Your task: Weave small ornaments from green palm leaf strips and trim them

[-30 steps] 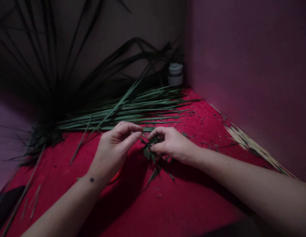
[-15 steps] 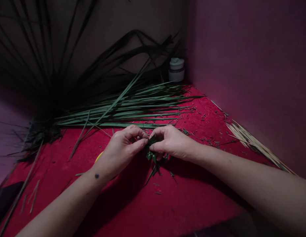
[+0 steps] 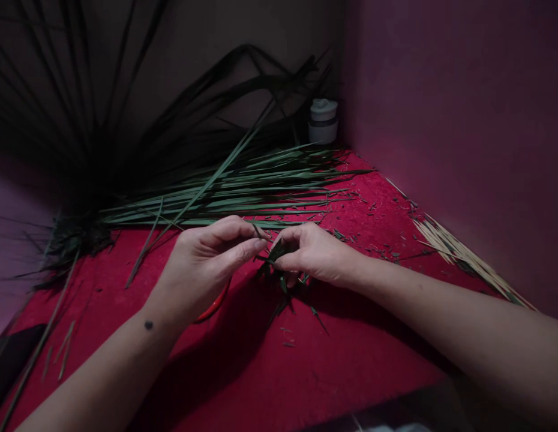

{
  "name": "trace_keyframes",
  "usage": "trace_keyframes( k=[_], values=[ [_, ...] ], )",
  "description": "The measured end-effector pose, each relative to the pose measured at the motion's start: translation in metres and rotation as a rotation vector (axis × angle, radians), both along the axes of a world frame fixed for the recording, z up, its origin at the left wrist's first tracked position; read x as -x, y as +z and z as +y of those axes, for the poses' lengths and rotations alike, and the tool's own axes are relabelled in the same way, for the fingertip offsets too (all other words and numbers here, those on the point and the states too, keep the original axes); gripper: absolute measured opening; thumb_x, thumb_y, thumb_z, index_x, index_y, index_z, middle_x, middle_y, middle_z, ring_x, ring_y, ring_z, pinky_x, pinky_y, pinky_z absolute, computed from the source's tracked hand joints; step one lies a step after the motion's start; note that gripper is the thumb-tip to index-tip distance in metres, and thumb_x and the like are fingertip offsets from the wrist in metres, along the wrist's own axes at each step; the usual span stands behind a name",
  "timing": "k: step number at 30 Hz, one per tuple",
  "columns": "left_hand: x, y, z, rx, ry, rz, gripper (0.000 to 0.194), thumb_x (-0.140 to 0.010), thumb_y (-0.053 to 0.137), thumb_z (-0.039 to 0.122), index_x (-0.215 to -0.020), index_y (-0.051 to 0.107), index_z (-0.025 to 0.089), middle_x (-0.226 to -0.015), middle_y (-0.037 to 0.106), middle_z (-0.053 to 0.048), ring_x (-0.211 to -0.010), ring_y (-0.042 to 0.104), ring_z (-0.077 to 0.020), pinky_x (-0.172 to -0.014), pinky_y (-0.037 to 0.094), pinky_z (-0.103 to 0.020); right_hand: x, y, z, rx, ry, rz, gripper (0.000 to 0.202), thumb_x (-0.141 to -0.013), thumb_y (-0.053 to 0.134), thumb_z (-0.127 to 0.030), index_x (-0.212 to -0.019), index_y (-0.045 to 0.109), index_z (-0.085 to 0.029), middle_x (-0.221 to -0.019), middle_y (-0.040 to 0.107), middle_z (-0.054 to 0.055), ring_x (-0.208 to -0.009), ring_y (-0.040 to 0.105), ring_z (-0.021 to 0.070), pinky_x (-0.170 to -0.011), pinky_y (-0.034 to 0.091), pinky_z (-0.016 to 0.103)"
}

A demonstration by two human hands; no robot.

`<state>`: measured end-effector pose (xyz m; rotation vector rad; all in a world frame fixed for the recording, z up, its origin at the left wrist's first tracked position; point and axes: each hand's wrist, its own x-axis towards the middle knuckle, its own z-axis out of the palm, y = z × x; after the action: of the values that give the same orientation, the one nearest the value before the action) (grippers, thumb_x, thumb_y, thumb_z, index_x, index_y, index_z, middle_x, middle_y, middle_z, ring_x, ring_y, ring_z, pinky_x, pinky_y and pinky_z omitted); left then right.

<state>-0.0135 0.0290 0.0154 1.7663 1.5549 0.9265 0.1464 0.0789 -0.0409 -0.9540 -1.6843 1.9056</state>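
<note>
Near the middle of the red surface, my right hand [image 3: 312, 255] pinches a small dark green leaf piece [image 3: 281, 255] with folded, pointed ends hanging below the fingers. Just left of it is my left hand [image 3: 216, 252], thumb and forefinger drawn together on a thin green strip end [image 3: 256, 230]. The fingertips of both hands are close but apart. Part of a red-orange handle [image 3: 215, 306] shows beneath my left hand; the rest of that object is hidden. Dim light hides the fine detail of the leaf piece.
Long green leaves [image 3: 207, 192] lie across the back of the red surface [image 3: 351, 372]. A lidded white container [image 3: 323, 122] stands at the back corner. Pale thin sticks [image 3: 477, 258] lie along the right wall. Leaf scraps are scattered around. A dark leafy bunch [image 3: 81, 240] sits at left.
My left hand has shifted left, and its fingertips have come away from the leaf piece with a strip end between them. My right hand keeps its pinch. The red-orange handle has come into view.
</note>
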Motion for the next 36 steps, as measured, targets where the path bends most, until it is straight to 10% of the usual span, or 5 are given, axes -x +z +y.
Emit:
trace_keyframes(
  k=[21, 36],
  values=[
    [0.014, 0.019, -0.002, -0.194, 0.308, -0.039, 0.006, -0.067, 0.071, 0.026, -0.068, 0.070, 0.021, -0.062, 0.063, 0.003, -0.057, 0.053, -0.0107, -0.050, 0.042, -0.019, -0.001, -0.001, 0.007, 0.017, -0.171, 0.234, 0.021, -0.078, 0.062, -0.031, -0.089, 0.057, -0.013, -0.079, 0.063, 0.005, -0.065, 0.061, 0.0133, -0.057, 0.051, 0.025],
    [0.075, 0.039, 0.005, -0.369, 0.571, 0.091, 0.010, -0.073, 0.062, 0.026, -0.072, 0.066, 0.016, -0.059, 0.060, 0.002, -0.053, 0.051, -0.0090, -0.049, 0.040, -0.020, -0.006, -0.012, 0.008, 0.088, -0.221, 0.183, 0.033, -0.077, 0.065, -0.044, -0.086, 0.059, -0.013, -0.077, 0.065, 0.007, -0.059, 0.060, 0.0118, -0.056, 0.048, 0.023]
  ],
)
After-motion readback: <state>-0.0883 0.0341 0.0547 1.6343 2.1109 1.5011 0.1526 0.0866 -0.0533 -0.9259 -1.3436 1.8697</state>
